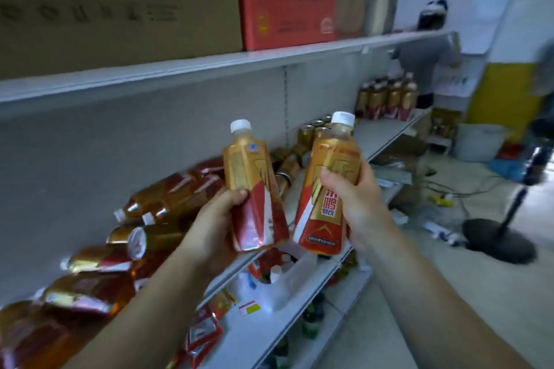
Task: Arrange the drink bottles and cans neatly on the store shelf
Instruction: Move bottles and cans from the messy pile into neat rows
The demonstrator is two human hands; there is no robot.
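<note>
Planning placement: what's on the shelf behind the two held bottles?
Visible: gold cans, plus bottles lying on their sides. The left bottle and right bottle hide the shelf stretch directly behind them.

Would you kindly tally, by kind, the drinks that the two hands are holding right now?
Bottles: 2 (the left bottle in the left hand, the right bottle in the right hand)
Cans: 0
Total: 2
</note>
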